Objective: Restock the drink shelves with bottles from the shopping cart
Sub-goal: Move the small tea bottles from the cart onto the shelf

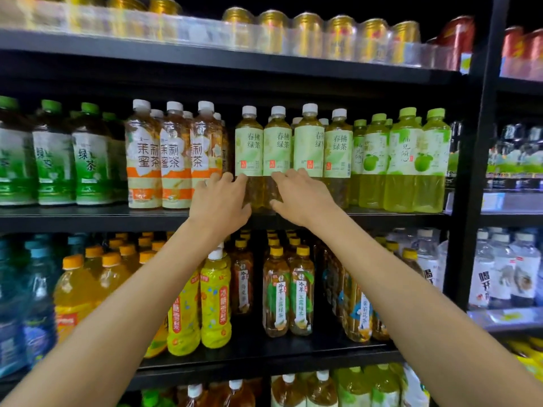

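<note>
At the middle shelf's (88, 215) front edge, the left hand (219, 201) and right hand (299, 195), each grip apart and seemingly just touching, meet pale-green tea bottles (277, 148), which should be pushed back evenly and upright, labels forward.

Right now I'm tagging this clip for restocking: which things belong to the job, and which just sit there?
In the job: left hand, right hand, pale-label tea bottles they touch, middle shelf.
Just there: gold cans, orange-label bottles, yellow-capped bottles, water bottles.
</note>
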